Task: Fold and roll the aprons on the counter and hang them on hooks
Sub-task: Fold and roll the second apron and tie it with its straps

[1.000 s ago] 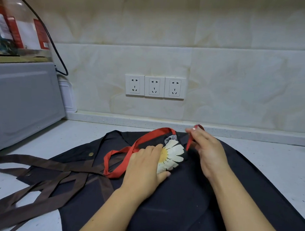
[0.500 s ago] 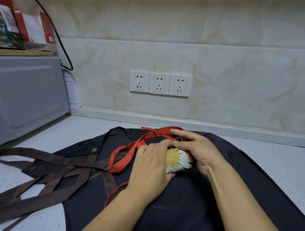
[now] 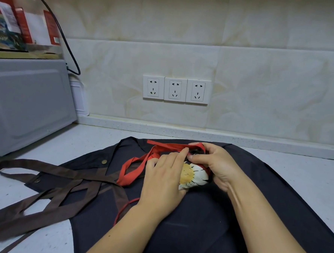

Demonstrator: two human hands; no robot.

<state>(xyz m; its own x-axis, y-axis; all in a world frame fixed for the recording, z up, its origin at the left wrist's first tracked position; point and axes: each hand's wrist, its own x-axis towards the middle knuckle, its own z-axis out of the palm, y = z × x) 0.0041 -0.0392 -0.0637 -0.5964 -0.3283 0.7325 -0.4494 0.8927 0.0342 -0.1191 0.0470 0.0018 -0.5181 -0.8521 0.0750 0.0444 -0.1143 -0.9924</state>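
A small rolled apron (image 3: 193, 176) with a daisy print lies on top of a dark navy apron (image 3: 205, 216) spread flat on the counter. Its red strap (image 3: 138, 163) loops out to the left and runs over the roll's far end. My left hand (image 3: 165, 177) rests on the roll's left side, forefinger pressing the strap. My right hand (image 3: 216, 164) curls round the roll's right end and pinches the red strap at the top. The navy apron's brown straps (image 3: 47, 189) trail off to the left.
A grey microwave (image 3: 24, 106) stands at the left with packets on top and a black cable (image 3: 69, 48) behind it. Three wall sockets (image 3: 176, 89) sit on the tiled backsplash. White counter (image 3: 304, 174) shows to the right and left of the aprons.
My right hand has brought the red strap down from above and round the far end of the roll, then closed on it. My left hand stayed pressing on the roll.
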